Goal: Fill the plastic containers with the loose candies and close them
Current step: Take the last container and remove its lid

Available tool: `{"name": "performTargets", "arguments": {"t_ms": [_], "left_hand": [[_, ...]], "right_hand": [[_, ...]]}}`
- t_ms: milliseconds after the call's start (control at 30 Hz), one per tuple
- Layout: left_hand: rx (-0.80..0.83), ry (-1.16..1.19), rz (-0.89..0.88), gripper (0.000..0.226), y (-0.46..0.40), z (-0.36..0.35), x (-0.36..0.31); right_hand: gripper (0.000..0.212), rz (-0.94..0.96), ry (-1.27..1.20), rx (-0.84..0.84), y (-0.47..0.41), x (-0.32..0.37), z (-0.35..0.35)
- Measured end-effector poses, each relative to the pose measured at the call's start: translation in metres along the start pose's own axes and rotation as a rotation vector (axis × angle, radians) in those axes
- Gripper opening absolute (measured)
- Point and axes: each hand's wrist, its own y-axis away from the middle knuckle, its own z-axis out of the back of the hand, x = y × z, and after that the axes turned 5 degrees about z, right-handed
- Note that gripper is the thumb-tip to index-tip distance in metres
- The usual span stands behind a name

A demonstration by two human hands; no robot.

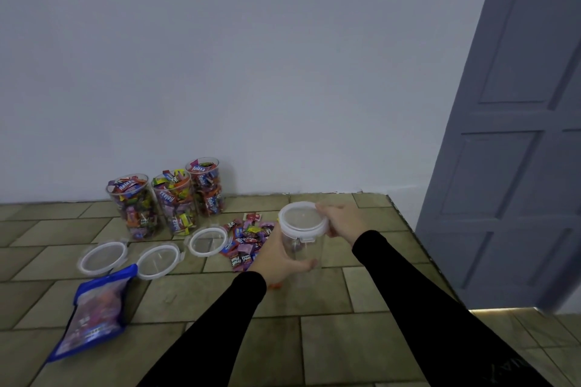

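A clear plastic container (302,249) stands on the tiled floor at centre right with its white-rimmed lid (302,217) on top. My left hand (276,256) grips the container's side low down. My right hand (344,219) holds the lid's right edge. Loose wrapped candies (246,237) lie in a pile just left of this container. Against the wall stand three open containers full of candies, the left one (135,206), the middle one (176,203) and the right one (206,187). Three lids lie flat on the floor in front of them, at the left (102,258), middle (157,261) and right (208,241).
A blue candy bag (92,313) lies on the floor at the lower left. A white wall runs behind the containers. A grey panelled door (515,141) stands at the right, beyond the edge of the tiled step (405,223).
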Motion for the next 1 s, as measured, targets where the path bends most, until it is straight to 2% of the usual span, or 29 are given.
{"name": "performTargets", "arguments": {"t_ms": [133,233,300,367,467,533,600,700,767,867,933,1000], "left_hand": [[0.031,-0.013,0.027,0.077,-0.002,0.001,-0.002],[0.068,-0.066,0.030,0.078,-0.003,0.003,-0.003],[0.090,-0.116,0.041,0.077,-0.004,0.006,-0.005],[0.119,-0.149,0.063,0.074,-0.003,0.009,-0.010],[0.169,-0.184,0.099,0.069,-0.002,0.012,-0.019],[0.186,-0.202,0.115,0.067,0.000,0.013,-0.024],[0.195,-0.201,0.119,0.068,0.002,0.012,-0.027],[0.184,-0.192,0.120,0.073,0.005,0.013,-0.032],[0.181,-0.197,0.116,0.074,0.005,0.014,-0.033],[0.183,-0.217,0.121,0.074,0.005,0.016,-0.032],[0.181,-0.267,0.123,0.078,0.005,0.017,-0.032],[0.192,-0.310,0.128,0.072,0.004,0.020,-0.032]], "right_hand": [[0.034,0.075,0.338,-0.023,-0.005,0.009,0.003],[0.011,0.162,0.490,0.022,-0.010,0.024,0.002],[0.023,0.206,0.509,0.110,-0.010,0.043,-0.005],[0.025,0.196,0.545,0.237,-0.018,0.056,-0.016],[0.038,0.143,0.725,0.299,-0.031,0.060,-0.031],[0.037,0.093,0.820,0.369,-0.032,0.060,-0.037],[0.025,0.025,0.871,0.411,-0.032,0.059,-0.041],[0.030,0.030,0.893,0.465,-0.042,0.052,-0.043],[0.036,0.104,0.893,0.470,-0.043,0.051,-0.042],[0.049,0.233,0.894,0.382,-0.039,0.051,-0.041],[0.042,0.415,0.923,0.208,-0.030,0.051,-0.041],[0.035,0.565,1.019,0.068,-0.014,0.057,-0.042]]}}
